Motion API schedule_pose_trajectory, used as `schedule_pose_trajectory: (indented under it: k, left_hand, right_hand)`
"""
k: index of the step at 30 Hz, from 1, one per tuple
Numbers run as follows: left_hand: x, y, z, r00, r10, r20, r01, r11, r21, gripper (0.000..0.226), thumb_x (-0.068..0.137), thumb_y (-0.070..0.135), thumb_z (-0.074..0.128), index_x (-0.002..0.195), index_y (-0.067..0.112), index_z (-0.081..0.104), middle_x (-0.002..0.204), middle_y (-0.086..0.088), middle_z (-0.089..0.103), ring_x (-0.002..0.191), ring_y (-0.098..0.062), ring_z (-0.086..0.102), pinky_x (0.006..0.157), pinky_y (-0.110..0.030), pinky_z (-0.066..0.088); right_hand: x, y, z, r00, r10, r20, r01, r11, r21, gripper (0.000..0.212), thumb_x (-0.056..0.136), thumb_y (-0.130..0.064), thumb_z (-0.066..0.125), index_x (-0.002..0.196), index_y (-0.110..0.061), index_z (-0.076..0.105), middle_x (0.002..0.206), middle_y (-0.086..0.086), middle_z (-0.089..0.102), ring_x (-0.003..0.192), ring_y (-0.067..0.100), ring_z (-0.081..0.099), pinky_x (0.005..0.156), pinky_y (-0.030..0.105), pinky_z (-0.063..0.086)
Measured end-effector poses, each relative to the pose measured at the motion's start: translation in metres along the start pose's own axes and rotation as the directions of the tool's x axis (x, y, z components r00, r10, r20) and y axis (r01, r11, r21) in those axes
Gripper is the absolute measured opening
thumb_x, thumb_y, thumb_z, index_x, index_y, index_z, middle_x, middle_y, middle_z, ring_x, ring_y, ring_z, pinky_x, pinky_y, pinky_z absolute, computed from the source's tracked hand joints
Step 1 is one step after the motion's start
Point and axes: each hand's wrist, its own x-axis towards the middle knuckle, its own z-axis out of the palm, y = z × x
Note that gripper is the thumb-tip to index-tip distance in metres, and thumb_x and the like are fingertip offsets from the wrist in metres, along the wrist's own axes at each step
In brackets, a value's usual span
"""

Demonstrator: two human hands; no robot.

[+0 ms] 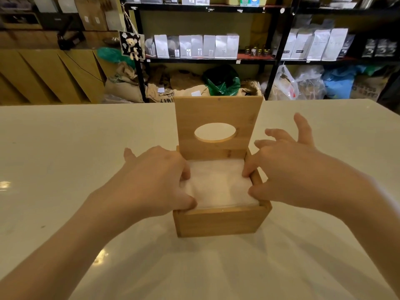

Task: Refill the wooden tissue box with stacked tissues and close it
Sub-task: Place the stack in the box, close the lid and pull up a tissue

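A square wooden tissue box stands in the middle of the white table. Its hinged lid, with an oval hole, is raised upright at the far side. A white stack of tissues fills the box to just below the rim. My left hand rests over the box's left edge, fingertips pressed on the stack's left side. My right hand is at the right edge, thumb and first fingers on the stack's right side, the other fingers spread out above the table.
The white table stretches all around the box. Beyond its far edge stand black shelves with white and black bags, and sacks and plastic bags lie on the floor. Wooden panels line the left.
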Motion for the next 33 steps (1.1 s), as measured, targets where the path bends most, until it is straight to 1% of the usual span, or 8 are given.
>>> schedule_pose_trajectory:
  k: [6, 9, 12, 15, 18, 26, 29, 33]
  left_hand:
    - [0.004, 0.001, 0.006, 1.000, 0.010, -0.027, -0.010, 1.000, -0.027, 0.034, 0.072, 0.043, 0.069, 0.100, 0.026, 0.060, 0.090, 0.010, 0.053, 0.088, -0.014, 0.037, 0.105, -0.059, 0.027]
    - [0.003, -0.001, 0.005, 0.998, 0.027, -0.060, -0.031, 0.997, -0.068, 0.033, 0.072, 0.047, 0.067, 0.099, 0.028, 0.061, 0.086, 0.015, 0.051, 0.090, -0.014, 0.040, 0.105, -0.056, 0.029]
    - [0.000, -0.007, -0.005, 0.987, 0.016, -0.159, -0.048, 0.979, -0.199, 0.035, 0.071, 0.053, 0.065, 0.100, 0.034, 0.064, 0.114, 0.010, 0.060, 0.109, -0.015, 0.050, 0.101, -0.040, 0.038]
    - [-0.003, -0.013, -0.021, 0.950, 0.032, -0.310, -0.133, 0.941, -0.312, 0.026, 0.067, 0.052, 0.066, 0.090, 0.041, 0.061, 0.119, 0.011, 0.061, 0.098, -0.008, 0.051, 0.081, -0.028, 0.039]
    - [-0.003, -0.016, -0.034, 0.899, 0.052, -0.434, -0.212, 0.920, -0.330, 0.019, 0.065, 0.049, 0.066, 0.080, 0.043, 0.055, 0.110, 0.015, 0.058, 0.089, -0.006, 0.051, 0.081, -0.026, 0.039]
    - [0.008, -0.006, -0.046, 0.796, 0.077, -0.600, -0.332, 0.884, -0.327, 0.074, 0.065, 0.046, 0.066, 0.131, 0.042, 0.035, 0.110, 0.016, 0.054, 0.099, -0.001, 0.050, 0.090, -0.027, 0.042]
    - [0.017, -0.008, -0.035, 0.793, 0.151, -0.590, -0.329, 0.921, -0.207, 0.064, 0.076, 0.043, 0.062, 0.134, 0.040, 0.036, 0.120, 0.017, 0.053, 0.099, 0.006, 0.044, 0.083, -0.018, 0.039]
    - [0.022, -0.009, -0.027, 0.760, 0.199, -0.619, -0.348, 0.928, -0.129, 0.039, 0.084, 0.031, 0.059, 0.122, 0.029, 0.053, 0.100, 0.023, 0.048, 0.076, 0.002, 0.044, 0.059, -0.010, 0.034]
  right_hand:
    - [0.008, -0.004, 0.007, 1.000, 0.013, -0.018, -0.013, 1.000, 0.028, 0.023, 0.073, -0.029, 0.062, 0.096, -0.026, 0.060, 0.096, -0.004, 0.064, 0.130, 0.027, 0.033, 0.106, 0.059, -0.018]
    - [0.005, 0.001, 0.011, 0.998, -0.027, -0.057, 0.031, 0.998, 0.056, 0.024, 0.076, -0.034, 0.061, 0.099, -0.028, 0.060, 0.101, -0.004, 0.063, 0.132, 0.023, 0.031, 0.107, 0.058, -0.018]
    - [0.001, 0.011, 0.003, 0.987, -0.065, -0.145, 0.090, 0.980, 0.178, 0.028, 0.078, -0.048, 0.059, 0.104, -0.037, 0.060, 0.115, -0.010, 0.061, 0.130, 0.014, 0.035, 0.111, 0.052, -0.014]
    - [-0.003, 0.020, -0.006, 0.924, -0.044, -0.379, 0.184, 0.921, 0.342, 0.022, 0.076, -0.049, 0.060, 0.096, -0.039, 0.061, 0.107, -0.013, 0.063, 0.108, 0.004, 0.050, 0.113, 0.029, 0.007]
    - [-0.005, 0.024, -0.016, 0.877, 0.032, -0.480, 0.262, 0.806, 0.531, 0.017, 0.069, -0.047, 0.064, 0.083, -0.038, 0.062, 0.090, -0.023, 0.062, 0.084, -0.011, 0.053, 0.078, -0.003, 0.033]
    - [0.008, 0.036, -0.027, 0.787, 0.093, -0.609, 0.313, 0.791, 0.525, 0.050, 0.075, -0.038, 0.067, 0.121, -0.036, 0.047, 0.087, -0.020, 0.064, 0.090, -0.006, 0.059, 0.073, 0.004, 0.036]
    - [0.014, 0.033, -0.024, 0.814, 0.033, -0.579, 0.321, 0.806, 0.498, 0.049, 0.079, -0.039, 0.061, 0.125, -0.035, 0.049, 0.082, -0.023, 0.058, 0.085, -0.002, 0.059, 0.072, 0.009, 0.039]
    - [0.018, 0.033, -0.020, 0.786, 0.004, -0.619, 0.364, 0.806, 0.467, 0.033, 0.083, -0.034, 0.059, 0.116, -0.034, 0.059, 0.078, -0.031, 0.052, 0.086, -0.001, 0.055, 0.068, 0.006, 0.040]
